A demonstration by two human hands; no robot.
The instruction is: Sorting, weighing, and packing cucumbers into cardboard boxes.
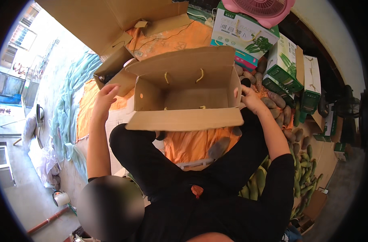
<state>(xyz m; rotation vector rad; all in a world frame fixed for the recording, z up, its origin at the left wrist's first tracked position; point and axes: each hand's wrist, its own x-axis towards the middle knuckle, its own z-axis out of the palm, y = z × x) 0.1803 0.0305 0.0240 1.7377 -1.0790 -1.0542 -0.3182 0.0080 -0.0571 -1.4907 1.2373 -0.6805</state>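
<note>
A brown cardboard box (pixel 188 119) stands in front of my crossed legs, its top flaps spread and its inside bare. Yellow rope handles (pixel 200 76) hang through its far wall, and two more rope ends show at the near wall. A round hole pierces each end wall. My right hand (pixel 251 99) is closed on the right end wall, its fingers at the hole. Off the left end, my left hand (pixel 106 98) is held in the air, apart from the box, fingers loosely stretched and nothing in them.
Green-and-white printed cartons (pixel 245 34) and a pink fan (pixel 261 9) stand at the far right. Brownish tubers (pixel 276 99) and green elongated vegetables (pixel 307 173) lie to my right. A large opened carton (pixel 91 22) rises at the far left, near teal netting (pixel 67 97). Orange sheeting (pixel 168 42) covers the floor.
</note>
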